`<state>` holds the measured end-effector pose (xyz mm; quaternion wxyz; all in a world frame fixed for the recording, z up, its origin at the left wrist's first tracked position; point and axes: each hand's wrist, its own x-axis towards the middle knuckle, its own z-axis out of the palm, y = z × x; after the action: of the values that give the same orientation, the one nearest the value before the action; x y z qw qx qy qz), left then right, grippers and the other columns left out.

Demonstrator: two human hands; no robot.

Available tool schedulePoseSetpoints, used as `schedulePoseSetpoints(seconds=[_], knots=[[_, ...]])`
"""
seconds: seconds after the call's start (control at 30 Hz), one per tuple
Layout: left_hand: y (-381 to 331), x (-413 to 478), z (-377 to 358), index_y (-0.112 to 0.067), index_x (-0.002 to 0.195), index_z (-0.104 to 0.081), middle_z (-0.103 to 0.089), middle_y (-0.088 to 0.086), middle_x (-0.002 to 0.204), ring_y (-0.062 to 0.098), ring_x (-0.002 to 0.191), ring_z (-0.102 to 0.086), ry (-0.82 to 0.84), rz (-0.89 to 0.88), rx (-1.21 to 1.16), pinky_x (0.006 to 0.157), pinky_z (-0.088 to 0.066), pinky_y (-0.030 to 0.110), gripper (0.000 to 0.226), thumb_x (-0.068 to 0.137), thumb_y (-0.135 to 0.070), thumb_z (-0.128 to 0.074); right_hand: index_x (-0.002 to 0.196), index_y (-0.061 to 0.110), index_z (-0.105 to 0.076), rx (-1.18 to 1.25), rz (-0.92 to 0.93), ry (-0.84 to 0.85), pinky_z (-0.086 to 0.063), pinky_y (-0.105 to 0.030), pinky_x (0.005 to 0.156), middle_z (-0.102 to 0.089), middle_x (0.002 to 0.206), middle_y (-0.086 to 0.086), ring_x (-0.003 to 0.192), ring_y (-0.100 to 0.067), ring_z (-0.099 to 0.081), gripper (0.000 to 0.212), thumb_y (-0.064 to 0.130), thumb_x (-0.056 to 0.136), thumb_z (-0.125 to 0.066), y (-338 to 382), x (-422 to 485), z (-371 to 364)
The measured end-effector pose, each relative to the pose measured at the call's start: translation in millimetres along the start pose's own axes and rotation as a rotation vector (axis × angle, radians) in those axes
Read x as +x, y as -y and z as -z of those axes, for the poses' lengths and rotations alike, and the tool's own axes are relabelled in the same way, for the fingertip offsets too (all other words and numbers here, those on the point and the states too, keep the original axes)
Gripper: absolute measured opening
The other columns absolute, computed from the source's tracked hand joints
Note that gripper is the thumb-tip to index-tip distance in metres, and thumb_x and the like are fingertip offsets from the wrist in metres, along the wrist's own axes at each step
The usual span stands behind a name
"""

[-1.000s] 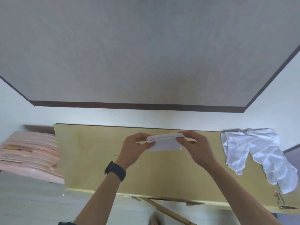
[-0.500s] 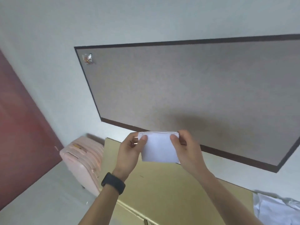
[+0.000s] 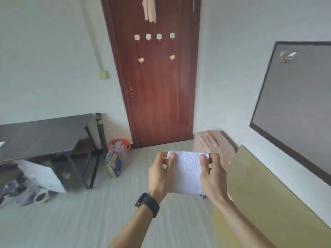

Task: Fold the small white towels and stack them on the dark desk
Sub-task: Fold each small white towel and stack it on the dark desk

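holding a folded white towel (image 3: 187,171) up in mid-air, a person pinches its top corners, the left hand (image 3: 160,173) at the left corner and the right hand (image 3: 213,176) at the right. both thumbs lie on the near face, with the other fingers curled behind. the towel hangs as a flat rectangle between the two hands, above the pale floor (image 3: 89,221) and touching no surface. a black watch (image 3: 147,204) sits on the left wrist. the dark worktop (image 3: 41,135) stands well apart to the left, against the wall, with shoes (image 3: 26,192) on the floor below it. a red-brown door (image 3: 157,77) with small hooks fills the far wall, an orange-rimmed bin (image 3: 119,146) near its foot. a pink suitcase (image 3: 216,144) shows just behind the towel, beside a yellow worktop (image 3: 259,190) that runs along the right wall under a grey board (image 3: 295,97).
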<state>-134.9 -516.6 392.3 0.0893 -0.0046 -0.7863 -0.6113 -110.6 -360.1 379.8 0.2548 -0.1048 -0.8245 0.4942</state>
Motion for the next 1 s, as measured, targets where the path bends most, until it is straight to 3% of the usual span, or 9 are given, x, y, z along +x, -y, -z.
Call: schedulePoseSetpoints(seconds=[0.07,0.2,0.33,0.43,0.5,0.6,0.73,1.0], knots=[[23,9,66,-0.028,0.08,-0.057,-0.06,-0.013,0.075,-0.005,0.06,-0.052,-0.114,0.078,0.02,0.052,-0.038,0.009,0.023,0.095,-0.046,-0.056,0.09,0.023,-0.048,0.065,0.02,0.112,-0.036,-0.024,0.057,-0.058,0.069,0.005,0.064,-0.01,-0.055,0.02,0.04,0.1,-0.048,28,-12,-66],[68,21,199,-0.026,0.083,-0.065,-0.067,-0.012,0.08,0.004,0.07,-0.06,-0.342,0.199,0.0,0.064,-0.046,0.02,0.027,0.092,-0.05,-0.056,0.095,0.022,-0.054,0.182,0.03,0.33,-0.039,-0.009,0.062,-0.062,0.081,0.008,0.073,0.001,-0.057,0.017,0.038,0.099,-0.052,85,-46,-200],[98,35,318,-0.025,0.083,-0.064,-0.065,-0.012,0.075,-0.003,0.06,-0.055,-0.52,0.239,0.013,0.054,-0.042,0.012,0.03,0.093,-0.052,-0.056,0.098,0.02,-0.058,0.288,0.023,0.529,-0.04,-0.006,0.064,-0.065,0.087,0.007,0.078,0.008,-0.056,0.02,0.039,0.099,-0.052,140,-81,-316],[118,47,391,-0.025,0.083,-0.065,-0.065,-0.012,0.076,-0.001,0.062,-0.056,-0.631,0.263,0.014,0.059,-0.043,0.016,0.031,0.093,-0.052,-0.056,0.099,0.022,-0.059,0.316,0.04,0.642,-0.041,-0.007,0.066,-0.066,0.09,0.006,0.082,0.004,-0.059,0.022,0.043,0.098,-0.053,178,-99,-391],[131,55,431,-0.026,0.084,-0.065,-0.066,-0.012,0.079,0.002,0.067,-0.059,-0.701,0.28,0.018,0.061,-0.044,0.019,0.03,0.093,-0.053,-0.056,0.099,0.021,-0.059,0.32,0.067,0.694,-0.041,-0.009,0.066,-0.066,0.091,0.005,0.084,0.0,-0.06,0.023,0.043,0.098,-0.053,201,-107,-435],[150,78,484,-0.027,0.087,-0.065,-0.069,-0.009,0.085,0.007,0.074,-0.063,-0.773,0.302,0.02,0.064,-0.046,0.021,0.029,0.093,-0.054,-0.056,0.099,0.016,-0.06,0.328,0.111,0.739,-0.04,-0.005,0.066,-0.065,0.088,0.009,0.08,0.007,-0.058,0.022,0.037,0.098,-0.055,234,-112,-495],[172,127,545,-0.026,0.086,-0.065,-0.069,-0.007,0.083,0.009,0.072,-0.063,-0.836,0.311,0.031,0.064,-0.047,0.023,0.026,0.093,-0.051,-0.058,0.097,0.018,-0.058,0.308,0.163,0.782,-0.037,-0.001,0.062,-0.063,0.086,0.013,0.075,0.004,-0.056,0.02,0.038,0.099,-0.054,271,-101,-572],[209,255,660,-0.025,0.083,-0.066,-0.064,-0.013,0.072,-0.002,0.06,-0.055,-0.978,0.318,0.073,0.06,-0.043,0.017,0.026,0.093,-0.049,-0.06,0.097,0.022,-0.058,0.4,0.184,0.889,-0.04,-0.005,0.067,-0.065,0.09,0.013,0.087,0.004,-0.059,0.023,0.045,0.099,-0.052,338,-50,-751]])
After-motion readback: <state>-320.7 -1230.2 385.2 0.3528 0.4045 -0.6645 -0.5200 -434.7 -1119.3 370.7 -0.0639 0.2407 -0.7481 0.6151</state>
